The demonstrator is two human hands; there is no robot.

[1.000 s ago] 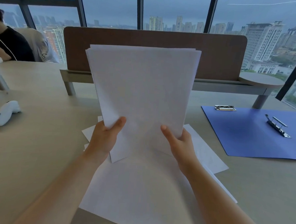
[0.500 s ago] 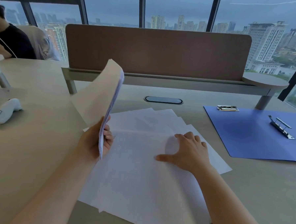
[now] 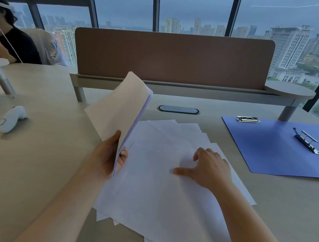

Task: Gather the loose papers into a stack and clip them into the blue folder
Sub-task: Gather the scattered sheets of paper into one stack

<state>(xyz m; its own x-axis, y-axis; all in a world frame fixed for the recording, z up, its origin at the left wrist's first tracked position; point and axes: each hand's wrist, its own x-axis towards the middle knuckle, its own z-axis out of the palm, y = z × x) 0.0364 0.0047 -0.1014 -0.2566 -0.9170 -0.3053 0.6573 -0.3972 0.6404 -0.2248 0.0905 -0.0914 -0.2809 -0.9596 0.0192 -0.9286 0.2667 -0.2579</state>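
My left hand [image 3: 107,158] grips a stack of white papers [image 3: 118,109] by its lower edge, tilted up and turned edge-on above the desk. Several loose white sheets [image 3: 160,195] lie fanned out on the desk in front of me. My right hand [image 3: 208,168] rests on top of them, fingers bent and thumb stretched left, holding nothing. The blue folder [image 3: 275,151] lies open at the right, with a metal clip [image 3: 307,140] on its inside and a second metal clip [image 3: 248,119] at its far left corner.
A brown divider panel [image 3: 174,57] on a grey rail stands across the far desk edge, with a cable port [image 3: 178,109] before it. A white handheld device [image 3: 12,118] lies at the left. Another person [image 3: 9,39] sits at the far left.
A second ago both hands held the stack upright. The right hand let go and came down onto the loose sheets; the left hand swung the stack left and edge-on.
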